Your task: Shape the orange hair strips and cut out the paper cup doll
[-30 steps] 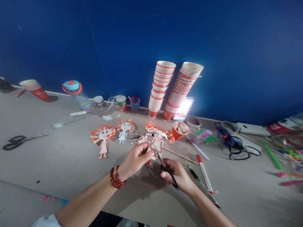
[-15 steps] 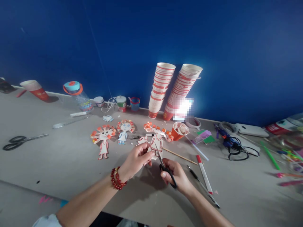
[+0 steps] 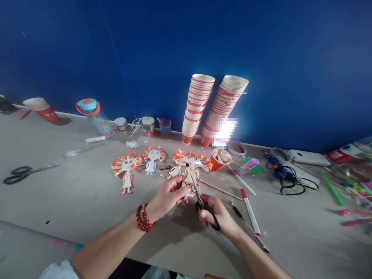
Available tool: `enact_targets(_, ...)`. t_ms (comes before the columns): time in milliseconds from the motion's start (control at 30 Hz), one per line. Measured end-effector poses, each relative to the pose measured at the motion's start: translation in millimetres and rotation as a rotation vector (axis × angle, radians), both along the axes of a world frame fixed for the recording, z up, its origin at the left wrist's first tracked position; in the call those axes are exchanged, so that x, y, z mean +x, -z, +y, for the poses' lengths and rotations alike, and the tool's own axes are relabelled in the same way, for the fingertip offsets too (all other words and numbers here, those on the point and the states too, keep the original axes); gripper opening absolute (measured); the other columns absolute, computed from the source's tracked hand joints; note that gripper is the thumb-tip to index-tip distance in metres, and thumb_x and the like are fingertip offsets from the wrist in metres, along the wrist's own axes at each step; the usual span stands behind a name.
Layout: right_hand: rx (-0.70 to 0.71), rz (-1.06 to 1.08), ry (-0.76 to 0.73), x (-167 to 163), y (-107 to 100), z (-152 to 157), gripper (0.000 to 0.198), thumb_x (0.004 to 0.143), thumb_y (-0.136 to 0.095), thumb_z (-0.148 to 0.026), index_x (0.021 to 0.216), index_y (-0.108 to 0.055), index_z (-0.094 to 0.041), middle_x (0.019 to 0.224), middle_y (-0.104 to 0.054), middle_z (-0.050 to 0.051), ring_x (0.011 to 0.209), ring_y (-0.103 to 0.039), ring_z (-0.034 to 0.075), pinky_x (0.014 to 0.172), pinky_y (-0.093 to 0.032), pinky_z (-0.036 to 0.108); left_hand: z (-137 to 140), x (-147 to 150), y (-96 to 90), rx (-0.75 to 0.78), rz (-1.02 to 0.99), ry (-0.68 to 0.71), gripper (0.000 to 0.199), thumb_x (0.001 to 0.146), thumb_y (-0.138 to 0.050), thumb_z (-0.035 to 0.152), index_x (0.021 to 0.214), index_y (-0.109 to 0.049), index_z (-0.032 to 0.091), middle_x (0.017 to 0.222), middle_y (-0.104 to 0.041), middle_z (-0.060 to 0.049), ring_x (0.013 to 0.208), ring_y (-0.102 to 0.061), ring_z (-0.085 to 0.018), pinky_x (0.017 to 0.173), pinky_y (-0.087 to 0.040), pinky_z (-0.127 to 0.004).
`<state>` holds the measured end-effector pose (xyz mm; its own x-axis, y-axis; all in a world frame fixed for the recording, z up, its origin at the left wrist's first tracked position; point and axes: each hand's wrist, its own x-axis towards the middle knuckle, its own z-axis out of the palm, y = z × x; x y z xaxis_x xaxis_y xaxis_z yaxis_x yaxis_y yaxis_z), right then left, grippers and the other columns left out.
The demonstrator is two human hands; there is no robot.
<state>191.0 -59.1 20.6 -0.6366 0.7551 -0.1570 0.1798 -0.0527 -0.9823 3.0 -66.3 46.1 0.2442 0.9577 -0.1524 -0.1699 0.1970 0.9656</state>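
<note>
Between its thumb and fingers my left hand (image 3: 171, 192) pinches a white paper doll cutout (image 3: 191, 174), drawn with a red-outlined dress. My right hand (image 3: 216, 213) grips black-handled scissors (image 3: 200, 199), their blades at the lower right edge of the cutout. Just behind lies a curled orange-and-white paper head (image 3: 206, 161), partly covered by the cutout. Left of my hands, two finished-looking paper dolls lie flat: one with a red-outlined dress (image 3: 127, 181), the other with a blue-outlined dress (image 3: 150, 166).
Two tall stacks of paper cups (image 3: 199, 104) stand by the blue wall, beside an orange cup of scraps (image 3: 221, 161). A red-capped marker (image 3: 251, 213), a pen (image 3: 247, 224) and a wooden stick (image 3: 221, 190) lie rightward. Another pair of scissors (image 3: 21, 174) is far left.
The scissors and my right hand have shifted slightly, with the blades still at the cutout. My left hand keeps its pinch, and the view has tilted a little.
</note>
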Motion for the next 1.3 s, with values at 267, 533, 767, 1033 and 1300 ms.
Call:
enact_targets(267,0.03,-0.007,0.07,-3,8,-3,0.061,0.065,-0.053,-0.078,0.067,-0.045,-0.017,0.047,-0.043,-0.004,0.041,-0.038,0.008,0.041,-0.024,0.02,-2,2,3.3,0.024,0.012,-0.036,0.017,0.081,-0.057,0.033,0.083,-0.054,0.016,0.058,-0.049,0.004,0.05,-0.047,-0.007,0.047,-0.033,-0.017)
enact_targets(533,0.048,-0.006,0.12,-7,8,-6,0.062,0.065,-0.052,-0.079,0.068,-0.045,-0.017,0.047,-0.044,-0.004,0.041,-0.038,0.008,0.04,-0.024,0.02,-5,6,5.5,0.045,-0.003,-0.054,0.018,0.083,-0.055,0.032,0.089,-0.055,0.015,0.06,-0.051,0.003,0.051,-0.045,-0.007,0.049,-0.035,-0.018)
enact_targets(767,0.059,-0.006,0.144,-9,6,-8,0.062,0.064,-0.051,-0.08,0.065,-0.043,-0.019,0.045,-0.041,-0.005,0.041,-0.036,0.009,0.041,-0.024,0.021,-7,9,7.2,0.045,-0.005,-0.067,0.02,0.083,-0.055,0.034,0.089,-0.056,0.015,0.059,-0.052,0.003,0.05,-0.045,-0.008,0.049,-0.035,-0.019)
enact_targets(1033,0.093,-0.019,0.18,-9,11,-10,0.061,0.066,-0.051,-0.079,0.066,-0.042,-0.019,0.047,-0.036,-0.006,0.041,-0.034,0.008,0.041,-0.023,0.021,-7,11,11.3,0.059,-0.026,-0.085,0.018,0.084,-0.055,0.033,0.09,-0.056,0.016,0.063,-0.051,0.003,0.056,-0.05,-0.009,0.049,-0.036,-0.019)
enact_targets(1300,0.129,-0.054,0.208,-8,15,-10,0.06,0.066,-0.051,-0.078,0.065,-0.039,-0.02,0.049,-0.037,-0.006,0.044,-0.035,0.009,0.042,-0.022,0.022,-7,12,9.2,0.055,-0.036,-0.097,0.016,0.083,-0.055,0.033,0.087,-0.055,0.017,0.063,-0.051,0.003,0.057,-0.052,-0.01,0.049,-0.036,-0.019)
